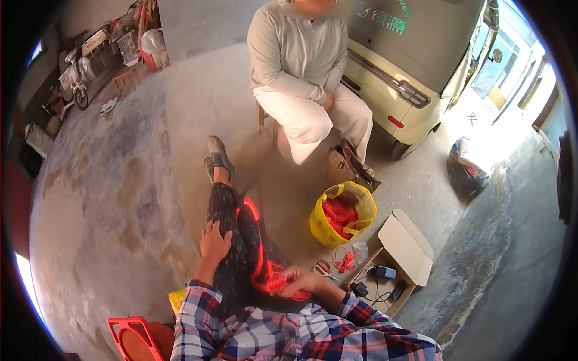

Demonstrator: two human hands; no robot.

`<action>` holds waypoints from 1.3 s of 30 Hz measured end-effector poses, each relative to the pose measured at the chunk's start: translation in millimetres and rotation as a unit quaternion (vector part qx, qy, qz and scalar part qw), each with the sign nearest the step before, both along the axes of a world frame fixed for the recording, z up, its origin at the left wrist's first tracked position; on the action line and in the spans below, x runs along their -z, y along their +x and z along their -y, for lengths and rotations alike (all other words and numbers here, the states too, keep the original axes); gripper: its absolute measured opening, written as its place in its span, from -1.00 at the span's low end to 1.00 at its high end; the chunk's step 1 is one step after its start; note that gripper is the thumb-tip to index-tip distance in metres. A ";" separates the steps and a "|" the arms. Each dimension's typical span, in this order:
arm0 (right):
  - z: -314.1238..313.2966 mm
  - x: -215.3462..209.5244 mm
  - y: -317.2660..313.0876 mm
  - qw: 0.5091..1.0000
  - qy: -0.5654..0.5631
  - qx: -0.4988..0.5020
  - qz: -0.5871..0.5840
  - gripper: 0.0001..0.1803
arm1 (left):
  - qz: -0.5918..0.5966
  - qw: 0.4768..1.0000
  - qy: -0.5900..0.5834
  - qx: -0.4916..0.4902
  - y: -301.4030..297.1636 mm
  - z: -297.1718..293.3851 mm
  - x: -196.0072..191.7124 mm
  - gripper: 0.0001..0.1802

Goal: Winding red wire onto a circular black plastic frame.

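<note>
Right hand (304, 281) had its fingers curled and pinching a bundle of red cord (277, 281) that sat on the lap, with a strand running up along the leg. Left hand (215, 239) just lay flat on the knee, fingers loosely together, holding nothing. Cord looked light, soft and floppy, so I'd say grab it at the knotted bunch, not the loose strand. Yellow bag (342, 213) with more red cord, scissors (323, 270) and an open cardboard box (398, 256) were nearby on the floor.

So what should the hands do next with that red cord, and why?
Probably bring the left hand over to the red cord. The right hand alone holds the bundle on the lap, a strand runs up the leg, and the left hand just rests on the knee.
</note>
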State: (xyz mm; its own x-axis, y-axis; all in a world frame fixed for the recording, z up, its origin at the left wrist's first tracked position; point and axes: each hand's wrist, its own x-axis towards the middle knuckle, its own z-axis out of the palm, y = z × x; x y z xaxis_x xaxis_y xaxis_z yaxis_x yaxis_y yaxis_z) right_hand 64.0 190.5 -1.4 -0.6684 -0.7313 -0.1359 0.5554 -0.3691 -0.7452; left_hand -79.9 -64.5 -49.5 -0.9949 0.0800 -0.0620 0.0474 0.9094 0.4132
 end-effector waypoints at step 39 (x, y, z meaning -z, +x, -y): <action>1.6 0.0 3.1 0.999 -0.003 0.026 -0.025 -0.65 | 0.085 0.972 0.208 -0.071 27.1 35.4 16.5 -0.32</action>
State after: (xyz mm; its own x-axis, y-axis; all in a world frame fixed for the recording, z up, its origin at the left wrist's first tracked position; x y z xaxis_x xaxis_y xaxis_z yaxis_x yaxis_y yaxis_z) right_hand 67.1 188.9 -1.5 -0.7112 -0.6963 -0.0965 0.4969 -0.4009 -0.7697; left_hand -52.8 -99.9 -66.0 -0.9758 -0.0036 -0.2187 -0.1675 0.6552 0.7367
